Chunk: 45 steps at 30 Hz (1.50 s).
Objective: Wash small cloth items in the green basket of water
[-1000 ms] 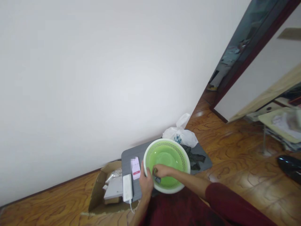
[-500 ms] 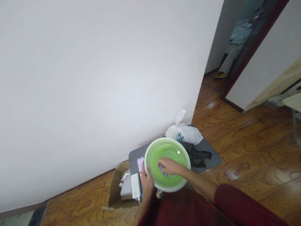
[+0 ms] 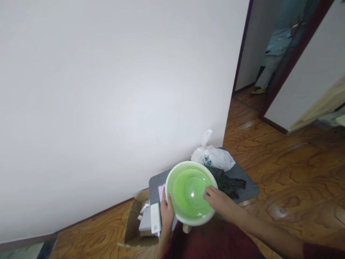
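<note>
A round green plastic basin (image 3: pixel 185 183) with a white rim and perforated upper sides is tilted towards me. My left hand (image 3: pixel 167 212) grips its rim on the left, thumb inside and fingers outside. My right hand (image 3: pixel 215 199) is closed inside the basin, against the right part of its wall. A small bit of a bluish-grey cloth (image 3: pixel 204 194) shows at its fingertips; most of the cloth is hidden by the hand.
On a grey table (image 3: pixel 244 176) are a tied white plastic bag (image 3: pixel 215 158), a crumpled black bag (image 3: pixel 229 181), a phone (image 3: pixel 161 190) and a white power bank (image 3: pixel 155 217). An open cardboard box (image 3: pixel 132 223) stands to the left. Beyond the doorway, part of a person's leg (image 3: pixel 265 77) shows.
My right hand has moved with the cloth from the basin's middle to its right wall. My left hand keeps hold of the rim. The view has shifted slightly.
</note>
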Motion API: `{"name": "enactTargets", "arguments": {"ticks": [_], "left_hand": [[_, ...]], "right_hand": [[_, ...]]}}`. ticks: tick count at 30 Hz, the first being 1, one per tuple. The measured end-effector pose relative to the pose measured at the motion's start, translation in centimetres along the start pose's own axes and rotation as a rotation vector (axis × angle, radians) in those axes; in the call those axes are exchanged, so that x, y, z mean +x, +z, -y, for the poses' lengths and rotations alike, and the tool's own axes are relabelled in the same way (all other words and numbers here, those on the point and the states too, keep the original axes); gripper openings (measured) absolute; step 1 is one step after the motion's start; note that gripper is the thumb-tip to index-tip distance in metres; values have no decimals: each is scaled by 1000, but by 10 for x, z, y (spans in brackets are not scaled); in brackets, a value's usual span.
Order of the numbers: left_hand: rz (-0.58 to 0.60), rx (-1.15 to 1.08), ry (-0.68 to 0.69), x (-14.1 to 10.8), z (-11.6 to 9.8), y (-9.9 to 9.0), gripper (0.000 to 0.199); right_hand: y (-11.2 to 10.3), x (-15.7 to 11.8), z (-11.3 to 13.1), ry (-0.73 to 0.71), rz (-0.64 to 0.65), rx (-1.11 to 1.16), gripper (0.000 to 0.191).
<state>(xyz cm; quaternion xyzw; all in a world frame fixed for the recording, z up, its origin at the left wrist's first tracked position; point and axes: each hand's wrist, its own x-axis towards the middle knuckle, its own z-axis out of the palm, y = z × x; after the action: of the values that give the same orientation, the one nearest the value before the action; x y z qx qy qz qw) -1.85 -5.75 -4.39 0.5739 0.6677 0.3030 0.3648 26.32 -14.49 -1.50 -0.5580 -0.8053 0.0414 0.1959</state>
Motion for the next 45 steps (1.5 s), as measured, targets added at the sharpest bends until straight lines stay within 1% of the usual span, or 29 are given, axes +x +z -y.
{"name": "enactTargets", "arguments": {"ticks": [3,5,9,12,15,19,24,27,30,33,36,38,41,45], "left_hand": [[22,-13,-1,1,1,0,70],[32,-16,-9,1,3,-1,71],[21,-20,-8,0,3,-1,72],[15,-28,-2,-1,-1,-1,72],[11,-35,4,-2,-5,-1,71],[13,-35,12,-2,-8,-1,73],[14,-53,13,-2,-8,1,73],[-1,-72,8,-4,-9,2,70],[-24,-94,-7,-5,-8,4,68],[-49,-128,2,-3,-7,7,67],[-62,-156,33,-2,-7,9,66],[-68,-158,40,-2,-8,10,65],[-77,-143,36,-2,-12,10,64],[-86,-125,56,-2,-15,11,60]], "right_hand": [[-5,-5,-12,15,-108,-18,21],[-6,-6,-22,65,-182,-5,22],[5,-1,-42,188,-321,7,27],[16,15,-55,237,-370,8,30],[21,40,-66,254,-332,20,28],[23,78,-77,264,-229,7,25],[23,118,-79,251,-133,19,26],[24,139,-74,218,-95,50,25],[27,162,-65,190,-24,113,24],[32,185,-47,152,67,153,27],[40,202,-24,89,134,172,32],[46,209,-7,32,168,184,35],[55,212,15,-78,205,201,38],[70,209,34,-289,243,186,35]]}}
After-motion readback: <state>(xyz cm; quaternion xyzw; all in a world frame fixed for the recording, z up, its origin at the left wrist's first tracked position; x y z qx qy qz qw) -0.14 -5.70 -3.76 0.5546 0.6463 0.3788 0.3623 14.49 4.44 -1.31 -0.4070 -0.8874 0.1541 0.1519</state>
